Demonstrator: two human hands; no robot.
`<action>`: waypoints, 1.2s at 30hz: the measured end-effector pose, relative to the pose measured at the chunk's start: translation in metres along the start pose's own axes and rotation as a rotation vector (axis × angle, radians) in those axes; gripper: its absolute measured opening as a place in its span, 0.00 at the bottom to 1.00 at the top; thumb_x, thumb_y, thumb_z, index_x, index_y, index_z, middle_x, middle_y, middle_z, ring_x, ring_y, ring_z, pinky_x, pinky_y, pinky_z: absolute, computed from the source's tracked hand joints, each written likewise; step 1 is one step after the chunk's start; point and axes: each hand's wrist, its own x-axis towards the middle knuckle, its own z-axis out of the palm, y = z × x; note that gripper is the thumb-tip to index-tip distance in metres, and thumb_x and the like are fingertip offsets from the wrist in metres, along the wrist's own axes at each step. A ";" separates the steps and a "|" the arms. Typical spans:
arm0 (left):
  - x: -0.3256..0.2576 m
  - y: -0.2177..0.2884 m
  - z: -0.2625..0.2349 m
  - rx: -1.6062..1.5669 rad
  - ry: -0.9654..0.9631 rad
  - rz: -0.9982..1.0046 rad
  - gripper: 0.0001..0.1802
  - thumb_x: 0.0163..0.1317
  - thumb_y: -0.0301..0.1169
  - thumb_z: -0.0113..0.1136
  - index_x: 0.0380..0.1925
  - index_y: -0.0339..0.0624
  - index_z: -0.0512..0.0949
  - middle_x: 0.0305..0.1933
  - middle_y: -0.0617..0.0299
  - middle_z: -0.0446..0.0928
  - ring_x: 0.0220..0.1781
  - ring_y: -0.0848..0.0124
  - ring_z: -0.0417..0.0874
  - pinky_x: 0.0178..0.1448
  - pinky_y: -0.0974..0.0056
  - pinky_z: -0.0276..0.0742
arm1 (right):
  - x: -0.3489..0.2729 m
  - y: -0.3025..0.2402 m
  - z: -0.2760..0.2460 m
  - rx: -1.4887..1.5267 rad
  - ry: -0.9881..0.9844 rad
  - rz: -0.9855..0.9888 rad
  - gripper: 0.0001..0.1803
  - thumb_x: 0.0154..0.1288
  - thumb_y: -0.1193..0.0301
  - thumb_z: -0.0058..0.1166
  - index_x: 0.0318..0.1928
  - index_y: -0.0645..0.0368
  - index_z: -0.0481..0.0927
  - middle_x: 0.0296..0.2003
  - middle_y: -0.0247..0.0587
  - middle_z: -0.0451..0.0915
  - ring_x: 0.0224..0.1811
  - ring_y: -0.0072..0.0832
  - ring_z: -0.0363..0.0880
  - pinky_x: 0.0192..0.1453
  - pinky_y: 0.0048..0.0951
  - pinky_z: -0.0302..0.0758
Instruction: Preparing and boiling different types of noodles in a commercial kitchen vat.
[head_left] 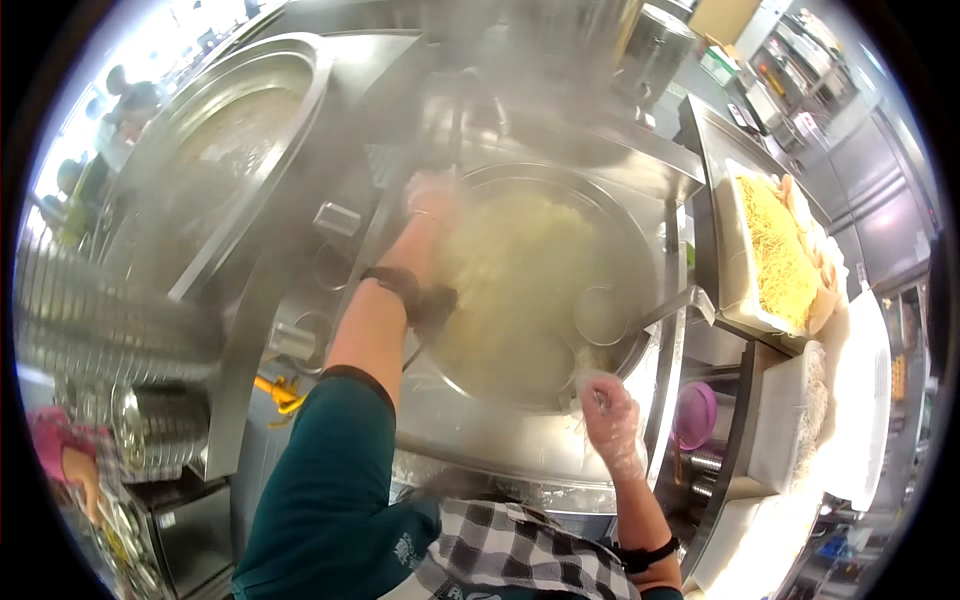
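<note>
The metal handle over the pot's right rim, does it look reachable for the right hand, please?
Probably yes: the right hand is near the metal handle, and nothing visible blocks the way between them, though whether that hand holds something is unclear.

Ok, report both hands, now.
Left hand: too hazy; grip can't be told.
Right hand: curled closed; can't tell if it holds anything.

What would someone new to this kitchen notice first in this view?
Probably the big round steel pot of cloudy, pale-yellow liquid in the middle, steaming, with the left hand by its upper-left edge and the right hand by its lower-right rim. Next, the bright yellow noodle-like strands in a bin at the right, and the purple bowl below them.
</note>
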 end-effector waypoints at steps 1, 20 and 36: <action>0.019 -0.004 0.007 0.041 0.031 -0.019 0.16 0.58 0.37 0.41 0.42 0.46 0.73 0.47 0.54 0.71 0.49 0.59 0.71 0.50 0.57 0.67 | 0.000 -0.001 0.000 -0.045 -0.026 0.090 0.04 0.50 0.72 0.53 0.29 0.54 0.75 0.30 0.39 0.79 0.28 0.32 0.78 0.32 0.26 0.73; 0.102 -0.022 0.051 0.009 0.109 -0.148 0.13 0.55 0.38 0.45 0.34 0.43 0.72 0.41 0.52 0.73 0.44 0.59 0.75 0.46 0.60 0.71 | 0.016 -0.028 -0.002 -0.192 -0.055 -0.042 0.11 0.46 0.75 0.57 0.33 0.55 0.74 0.31 0.40 0.78 0.28 0.33 0.77 0.31 0.29 0.73; -0.045 0.040 0.057 -2.764 -0.297 -0.219 0.22 0.62 0.37 0.36 0.52 0.35 0.61 0.57 0.55 0.63 0.53 0.70 0.68 0.56 0.66 0.63 | -0.001 0.038 -0.146 0.276 0.316 0.027 0.21 0.61 0.67 0.43 0.54 0.59 0.64 0.30 0.38 0.77 0.25 0.21 0.70 0.28 0.23 0.67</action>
